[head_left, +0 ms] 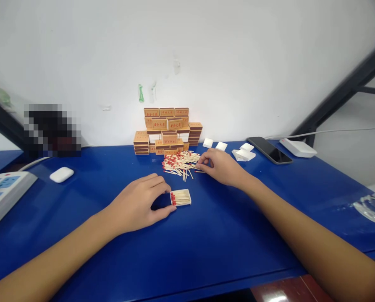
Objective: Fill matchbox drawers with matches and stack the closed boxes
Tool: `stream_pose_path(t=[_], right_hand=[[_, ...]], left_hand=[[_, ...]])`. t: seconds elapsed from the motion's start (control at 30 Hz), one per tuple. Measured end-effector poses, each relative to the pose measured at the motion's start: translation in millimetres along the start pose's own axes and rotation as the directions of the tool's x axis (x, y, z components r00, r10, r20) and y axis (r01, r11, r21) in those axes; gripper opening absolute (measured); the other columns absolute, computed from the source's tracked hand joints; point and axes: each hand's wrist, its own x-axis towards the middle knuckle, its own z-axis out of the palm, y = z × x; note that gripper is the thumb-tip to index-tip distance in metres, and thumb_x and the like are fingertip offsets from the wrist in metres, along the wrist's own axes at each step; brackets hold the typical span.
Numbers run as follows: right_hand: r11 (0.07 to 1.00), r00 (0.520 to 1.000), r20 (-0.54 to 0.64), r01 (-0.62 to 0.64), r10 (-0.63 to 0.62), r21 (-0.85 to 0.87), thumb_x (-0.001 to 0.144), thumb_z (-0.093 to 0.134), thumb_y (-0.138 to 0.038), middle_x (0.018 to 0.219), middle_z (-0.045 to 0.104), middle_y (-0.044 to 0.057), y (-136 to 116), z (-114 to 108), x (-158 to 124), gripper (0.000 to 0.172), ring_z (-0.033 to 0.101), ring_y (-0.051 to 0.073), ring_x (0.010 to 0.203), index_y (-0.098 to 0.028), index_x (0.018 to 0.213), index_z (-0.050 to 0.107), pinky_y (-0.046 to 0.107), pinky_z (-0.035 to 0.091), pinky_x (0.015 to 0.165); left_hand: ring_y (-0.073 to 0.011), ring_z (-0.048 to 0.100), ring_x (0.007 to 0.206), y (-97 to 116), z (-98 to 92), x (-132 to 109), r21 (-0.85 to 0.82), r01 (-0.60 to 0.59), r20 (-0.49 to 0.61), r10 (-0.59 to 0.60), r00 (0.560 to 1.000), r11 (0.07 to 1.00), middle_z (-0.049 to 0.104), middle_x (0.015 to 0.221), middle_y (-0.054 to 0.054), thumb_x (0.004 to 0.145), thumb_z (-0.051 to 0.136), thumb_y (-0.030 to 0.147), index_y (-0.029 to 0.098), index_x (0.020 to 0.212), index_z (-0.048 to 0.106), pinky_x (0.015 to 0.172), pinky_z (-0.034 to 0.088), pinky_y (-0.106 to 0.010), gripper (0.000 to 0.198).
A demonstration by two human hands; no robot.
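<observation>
My left hand (143,203) holds a small white matchbox tray (190,197) by its left end, thumb at the near side and fingers at the far side. Red-headed matches (181,197) lie in a row in the tray, heads to the left. Behind it is a loose heap of matches (181,162), pointing in many directions. At the heap's right edge my right hand (220,165) is closed in a pinch on matches; how many is hidden by the fingers.
Stacked orange matchboxes (170,126) stand against the wall behind the heap. Several white empty trays (244,154) lie to the right, beside a black phone (269,150) and a white box (298,147). On the left are a white earphone case (61,174) and a power strip (9,197).
</observation>
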Motion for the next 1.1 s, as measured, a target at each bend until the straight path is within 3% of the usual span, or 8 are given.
stream_pose_path(t=[0.23, 0.43, 0.57, 0.8, 0.93, 1.1], right_hand=[[0.999, 0.996, 0.076, -0.039, 0.039, -0.005, 0.096, 0.067, -0.032, 0.082, 0.07, 0.005, 1.6, -15.1, -1.3, 0.018, 0.058, 0.016, 0.069, -0.018, 0.084, 0.071, 0.031, 0.039, 0.062], [0.998, 0.985, 0.17, -0.012, 0.023, -0.066, 0.093, 0.062, -0.018, 0.084, 0.07, 0.005, 4.2, -18.4, -4.6, 0.013, 0.06, 0.019, 0.075, -0.019, 0.082, 0.069, 0.032, 0.041, 0.067], [0.996, 0.976, 0.216, -0.021, 0.039, -0.084, 0.098, 0.056, -0.021, 0.088, 0.069, 0.007, 5.2, -18.5, -6.7, 0.017, 0.059, 0.02, 0.074, -0.019, 0.085, 0.066, 0.033, 0.041, 0.067], [0.998, 0.999, 0.014, -0.04, 0.04, -0.042, 0.102, 0.055, -0.025, 0.093, 0.066, 0.008, -2.9, -5.1, -4.8, 0.015, 0.059, 0.02, 0.078, -0.019, 0.089, 0.062, 0.033, 0.041, 0.07], [1.0, 1.0, 0.003, -0.003, 0.003, 0.025, 0.101, 0.057, -0.024, 0.091, 0.065, 0.006, -3.9, 5.4, -4.7, 0.013, 0.058, 0.017, 0.076, -0.019, 0.09, 0.062, 0.031, 0.04, 0.069], [1.0, 1.0, -0.003, 0.02, -0.02, 0.011, 0.098, 0.064, -0.028, 0.095, 0.066, 0.006, -2.1, 2.7, -4.4, 0.011, 0.059, 0.018, 0.079, -0.018, 0.095, 0.067, 0.032, 0.043, 0.073]], left_hand=[[-0.0241, 0.068, 0.093, 0.8, -1.5, -0.1, 0.006, 0.002, -0.015, -0.002, 1.0, 1.0, 0.073, 0.1, -0.007, 0.097, 0.069, 0.038, 0.018, 0.108, 0.069, 0.08, 0.057, -0.038, 0.024], [-0.0239, 0.067, 0.093, 0.3, -1.1, -0.3, 0.015, -0.003, -0.015, 0.003, 1.0, 1.0, 0.073, 0.1, -0.007, 0.097, 0.069, 0.039, 0.018, 0.109, 0.068, 0.079, 0.057, -0.038, 0.024], [-0.0243, 0.067, 0.094, 0.6, -0.8, -0.5, 0.005, 0.001, -0.009, -0.001, 1.0, 1.0, 0.072, 0.1, -0.008, 0.097, 0.069, 0.039, 0.017, 0.109, 0.068, 0.082, 0.057, -0.039, 0.025], [-0.0247, 0.067, 0.094, -0.2, 0.1, -0.4, 0.003, -0.003, -0.015, 0.003, 1.0, 1.0, 0.073, 0.099, -0.008, 0.097, 0.07, 0.038, 0.018, 0.11, 0.069, 0.081, 0.057, -0.039, 0.024], [-0.0244, 0.068, 0.093, 0.0, 0.1, 0.1, 0.008, -0.004, -0.028, 0.004, 1.0, 1.0, 0.073, 0.099, -0.007, 0.096, 0.07, 0.037, 0.018, 0.108, 0.069, 0.081, 0.057, -0.038, 0.022], [-0.0245, 0.067, 0.094, 0.4, -0.2, 0.4, 0.008, -0.003, -0.018, 0.003, 1.0, 1.0, 0.073, 0.1, -0.007, 0.097, 0.069, 0.038, 0.018, 0.108, 0.069, 0.082, 0.057, -0.039, 0.023]])
